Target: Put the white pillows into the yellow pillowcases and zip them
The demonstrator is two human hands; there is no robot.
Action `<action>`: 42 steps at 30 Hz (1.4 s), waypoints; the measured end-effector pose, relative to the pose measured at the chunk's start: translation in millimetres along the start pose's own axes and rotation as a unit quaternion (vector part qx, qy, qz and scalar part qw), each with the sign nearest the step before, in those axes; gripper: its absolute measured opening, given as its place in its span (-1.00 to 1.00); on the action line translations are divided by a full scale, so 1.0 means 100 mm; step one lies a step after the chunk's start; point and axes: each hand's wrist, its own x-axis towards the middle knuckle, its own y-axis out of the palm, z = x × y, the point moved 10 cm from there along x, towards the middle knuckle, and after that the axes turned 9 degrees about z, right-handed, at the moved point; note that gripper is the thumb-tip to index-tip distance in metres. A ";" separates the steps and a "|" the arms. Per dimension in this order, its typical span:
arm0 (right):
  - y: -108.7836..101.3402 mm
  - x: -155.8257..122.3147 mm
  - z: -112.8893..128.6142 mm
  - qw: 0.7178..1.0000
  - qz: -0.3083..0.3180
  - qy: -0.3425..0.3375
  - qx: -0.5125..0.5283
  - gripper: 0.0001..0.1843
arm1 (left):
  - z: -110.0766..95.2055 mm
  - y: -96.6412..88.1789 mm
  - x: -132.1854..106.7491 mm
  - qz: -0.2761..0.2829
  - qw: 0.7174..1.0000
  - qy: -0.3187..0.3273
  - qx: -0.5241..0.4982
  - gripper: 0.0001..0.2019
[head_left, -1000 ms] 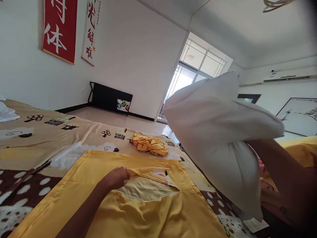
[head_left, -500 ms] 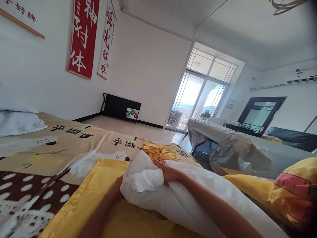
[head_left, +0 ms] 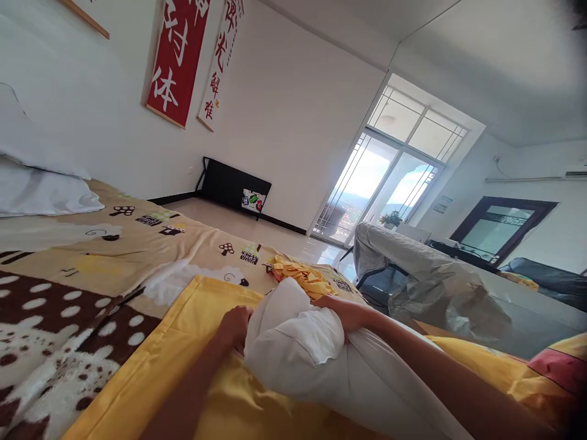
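A white pillow [head_left: 298, 351] lies on a yellow pillowcase [head_left: 183, 354] spread on the bed. My right hand [head_left: 342, 311] is closed on the far end of the pillow, squeezing its corner. Beside the pillow's left edge, my left hand [head_left: 235, 325] is closed on the pillowcase fabric. A crumpled yellow cloth [head_left: 300, 276] lies on the blanket just beyond the pillow.
The bed carries a beige and brown sheep-print blanket [head_left: 92, 256]. Two white pillows [head_left: 41, 183] are stacked at the far left. A yellow pillow [head_left: 518, 373] lies at the right. A covered table [head_left: 435, 281] stands past the bed, near a glass balcony door [head_left: 371, 189].
The white pillow came down from the air at the right onto the yellow pillowcase. My right hand now grips its far end; my left hand stays at the pillowcase.
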 end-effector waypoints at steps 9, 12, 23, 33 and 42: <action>0.01 0.13 -0.11 0.994 0.072 0.061 -0.051 -0.76 | -0.19 -0.25 -0.08 -0.061 0.998 0.016 0.009 -0.82; 0.23 0.35 -0.10 0.986 0.133 0.071 -0.072 -0.77 | -0.24 -0.26 -0.09 -0.063 0.998 0.027 -0.003 -0.83; 0.61 0.82 -0.10 0.952 0.265 0.094 -0.118 -0.73 | -0.11 -0.14 0.08 -0.041 0.987 0.044 -0.146 -0.96; 0.72 0.89 -0.13 0.933 0.293 0.117 -0.173 -0.70 | -0.38 -0.23 -0.06 -0.066 0.986 -0.012 -0.154 -0.93; 0.47 0.35 0.00 0.961 0.195 -0.002 -0.196 -0.75 | -0.16 -0.34 -0.02 -0.094 0.986 -0.053 -0.131 -0.82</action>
